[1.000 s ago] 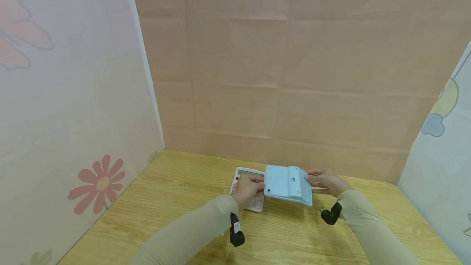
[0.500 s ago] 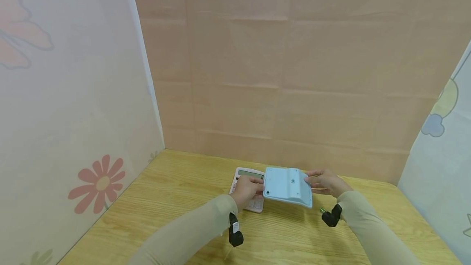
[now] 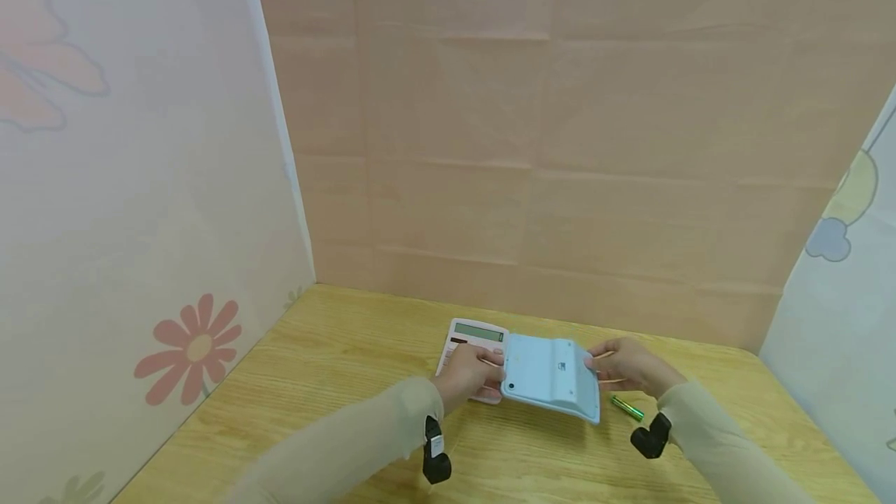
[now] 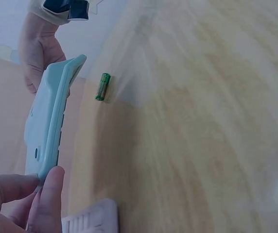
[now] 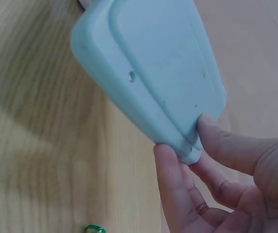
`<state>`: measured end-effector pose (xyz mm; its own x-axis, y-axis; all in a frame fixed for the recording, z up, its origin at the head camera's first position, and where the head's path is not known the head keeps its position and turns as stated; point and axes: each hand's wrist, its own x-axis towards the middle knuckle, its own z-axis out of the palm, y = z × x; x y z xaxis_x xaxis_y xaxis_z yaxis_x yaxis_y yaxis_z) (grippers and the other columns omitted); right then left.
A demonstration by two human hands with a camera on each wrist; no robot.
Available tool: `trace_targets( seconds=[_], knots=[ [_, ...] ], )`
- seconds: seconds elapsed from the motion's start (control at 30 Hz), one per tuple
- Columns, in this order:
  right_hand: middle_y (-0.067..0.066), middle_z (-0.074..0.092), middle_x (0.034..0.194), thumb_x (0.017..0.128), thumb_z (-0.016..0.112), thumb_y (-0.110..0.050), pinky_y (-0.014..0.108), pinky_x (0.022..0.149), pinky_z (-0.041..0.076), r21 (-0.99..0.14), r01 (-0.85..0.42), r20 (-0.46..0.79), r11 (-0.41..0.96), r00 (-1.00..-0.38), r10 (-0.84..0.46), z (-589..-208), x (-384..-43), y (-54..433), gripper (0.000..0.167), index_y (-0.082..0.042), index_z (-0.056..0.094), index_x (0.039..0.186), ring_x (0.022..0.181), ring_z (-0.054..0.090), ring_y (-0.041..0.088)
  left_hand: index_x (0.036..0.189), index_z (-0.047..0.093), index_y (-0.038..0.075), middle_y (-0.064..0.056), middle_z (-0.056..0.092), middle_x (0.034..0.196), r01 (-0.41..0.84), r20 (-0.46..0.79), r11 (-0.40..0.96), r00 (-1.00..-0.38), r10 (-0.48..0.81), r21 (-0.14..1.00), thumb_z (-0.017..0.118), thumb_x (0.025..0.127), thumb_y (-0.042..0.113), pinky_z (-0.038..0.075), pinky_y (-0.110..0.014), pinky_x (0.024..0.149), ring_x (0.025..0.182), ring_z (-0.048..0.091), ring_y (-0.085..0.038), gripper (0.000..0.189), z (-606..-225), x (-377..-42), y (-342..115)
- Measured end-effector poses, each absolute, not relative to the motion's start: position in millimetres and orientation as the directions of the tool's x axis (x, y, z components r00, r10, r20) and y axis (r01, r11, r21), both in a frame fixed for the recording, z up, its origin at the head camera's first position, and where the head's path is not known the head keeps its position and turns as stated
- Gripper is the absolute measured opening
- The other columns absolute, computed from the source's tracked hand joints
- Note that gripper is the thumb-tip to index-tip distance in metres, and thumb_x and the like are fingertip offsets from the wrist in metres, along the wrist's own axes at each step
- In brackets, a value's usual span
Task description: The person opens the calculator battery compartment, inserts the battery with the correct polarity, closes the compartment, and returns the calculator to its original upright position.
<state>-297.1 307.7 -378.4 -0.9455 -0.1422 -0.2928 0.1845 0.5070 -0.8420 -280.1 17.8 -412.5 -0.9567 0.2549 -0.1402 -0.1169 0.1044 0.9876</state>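
A light blue calculator [image 3: 539, 370] is held above the table, its back with screws and a raised ridge turned up. My left hand [image 3: 467, 373] pinches its left edge between thumb and fingers. At the opposite end my right hand [image 3: 633, 365] grips the edge, thumb [image 5: 226, 145] on the back and fingers beneath. Key edges show along its underside in the left wrist view. A pink calculator [image 3: 483, 333] lies face up on the table, partly hidden behind my left hand. Right of the blue one, a green battery [image 3: 627, 408] lies on the wood.
The wooden table [image 3: 364, 333] meets a tan backdrop [image 3: 448, 201] behind. A flower-printed sheet [image 3: 161, 216] stands on the left and another patterned sheet [image 3: 840, 286] on the right. Each wrist wears a black camera.
The blue calculator has come down slightly, with both hands following. My right wrist has shifted down and right, and the battery shows in full where the wrist camera partly covered it.
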Motion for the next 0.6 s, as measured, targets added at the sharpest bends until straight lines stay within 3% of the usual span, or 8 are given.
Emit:
trace_targets(
  seconds=[0.3, 0.6],
  knots=[
    [0.012, 0.066, 0.096, 0.093, 0.065, -0.015, 0.037, 0.072, 0.060, -0.835, 0.164, -0.325, 0.526, -0.917, -0.231, -392.2, -277.9, 312.7, 0.039, 0.012, 0.051, 0.117, 0.080, 0.065, 0.018, 0.098, 0.061, -0.002, -0.013, 0.067, 0.077, -0.185, -0.219, 0.144, -0.937, 0.272, 0.972, 0.068, 0.083, -0.009, 0.061, -0.035, 0.063, 0.067, 0.071, -0.022, 0.017, -425.2, -261.5, 20.8],
    [0.010, 0.063, 0.094, 0.092, 0.066, -0.013, 0.033, 0.069, 0.060, -0.823, 0.211, -0.387, 0.527, -0.888, -0.249, -403.2, -265.3, 312.0, 0.033, 0.008, 0.051, 0.111, 0.079, 0.066, 0.017, 0.095, 0.055, -0.004, -0.014, 0.062, 0.077, -0.242, -0.277, 0.147, -0.905, 0.322, 0.959, 0.067, 0.082, -0.012, 0.061, -0.036, 0.061, 0.063, 0.065, -0.019, 0.019, -435.1, -247.9, 19.4]
  ],
)
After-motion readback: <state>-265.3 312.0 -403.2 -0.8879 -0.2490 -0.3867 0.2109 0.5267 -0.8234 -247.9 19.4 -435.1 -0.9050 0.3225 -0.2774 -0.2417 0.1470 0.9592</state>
